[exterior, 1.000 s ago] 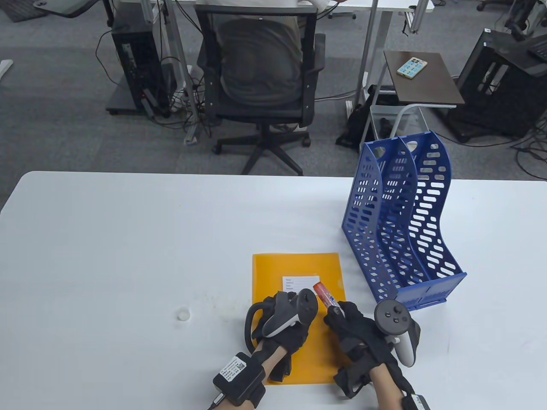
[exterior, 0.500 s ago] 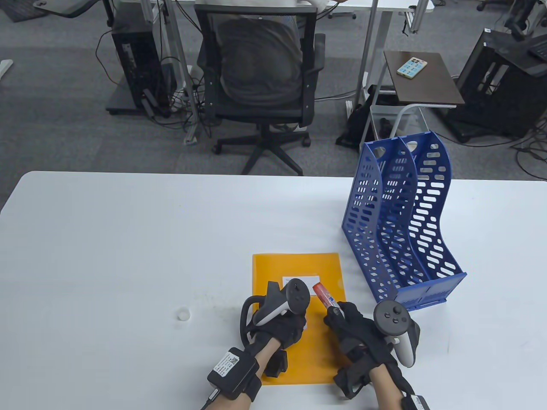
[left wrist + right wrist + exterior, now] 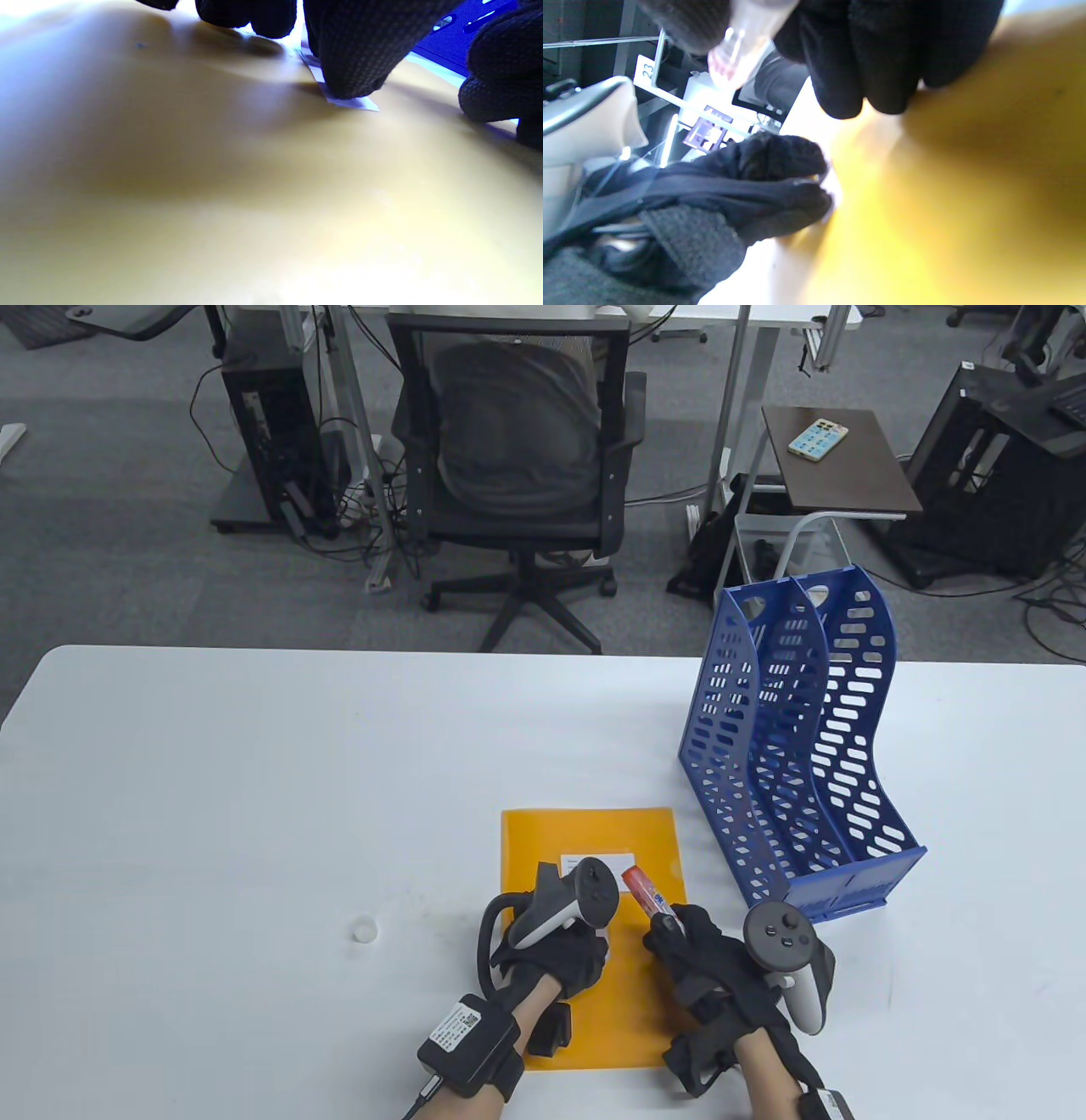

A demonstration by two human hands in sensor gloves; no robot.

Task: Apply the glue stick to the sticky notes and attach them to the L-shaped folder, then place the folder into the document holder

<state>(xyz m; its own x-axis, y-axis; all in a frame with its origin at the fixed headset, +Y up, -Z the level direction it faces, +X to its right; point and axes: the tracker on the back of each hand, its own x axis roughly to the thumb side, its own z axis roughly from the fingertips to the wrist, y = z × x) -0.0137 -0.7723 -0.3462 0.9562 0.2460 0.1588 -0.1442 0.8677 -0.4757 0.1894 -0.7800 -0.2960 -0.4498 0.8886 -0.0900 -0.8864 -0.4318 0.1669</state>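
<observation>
White counter (image 3: 254,814) in an office, grey carpet beyond.

Pinching the near edge of the note (image 3: 594,861) with the left hand (image 3: 551,959): fingers (image 3: 352,63) curled down, tips closed on the white paper where it meets the folder (image 3: 585,831). Seen close in the left wrist view as a pale corner lying on yellow plastic under one dark fingertip. Tracker (image 3: 577,895) riding on the back of that hand and hiding most of the note from above.

Gripping the glue stick (image 3: 646,895) in the right hand (image 3: 696,959), fingers wrapped round the lower barrel, red end tilted up and away toward the note, just beside the left hand's tracker. Held clear of the folder, not touching the paper. Shown blurred in the right wrist view, clear tube between curled black fingers (image 3: 882,63), above the yellow sheet.

Lying flat under both hands: the folder, near the counter's front edge, note about midway across its far half.

Standing just right of the folder: the blue holder (image 3: 797,763), two slotted compartments, both holding nothing.

Sitting well left of the hands on bare counter: a small white cap (image 3: 364,930).

Further back, off the counter: a black mesh chair (image 3: 517,458) with a person seated in it, and a brown side table (image 3: 840,466) bearing a phone (image 3: 818,439).
</observation>
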